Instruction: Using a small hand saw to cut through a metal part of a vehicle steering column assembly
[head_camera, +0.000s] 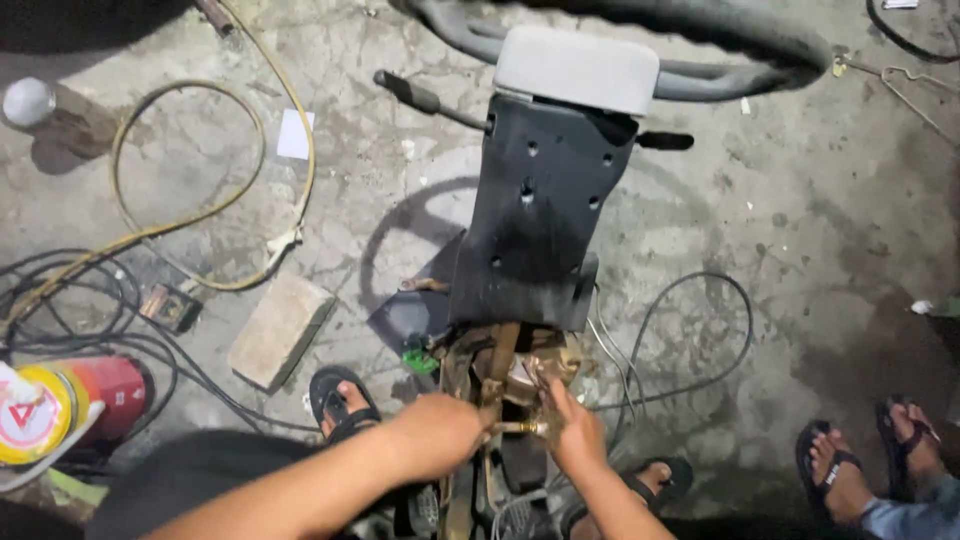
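A bare motorcycle frame stands in front of me, with a black plastic rear fender (540, 210) and a grey seat pad (578, 68) at its far end. At the near end is a rusty brown frame section (495, 365) with a green connector (420, 360) and loose wires (615, 365). My left hand (435, 435) is closed around a slim metal tool or rod that points right into the frame. My right hand (570, 430) grips the brass-coloured part at the tip of that rod, fingers curled on it.
A brick (280, 330) lies left of the frame. A yellow hose (200, 215) and black cables (80, 300) loop over the concrete floor. A red canister (70, 400) lies at far left. Another person's sandalled feet (870, 465) stand at the lower right. My own sandalled foot (340, 400) is beside the frame.
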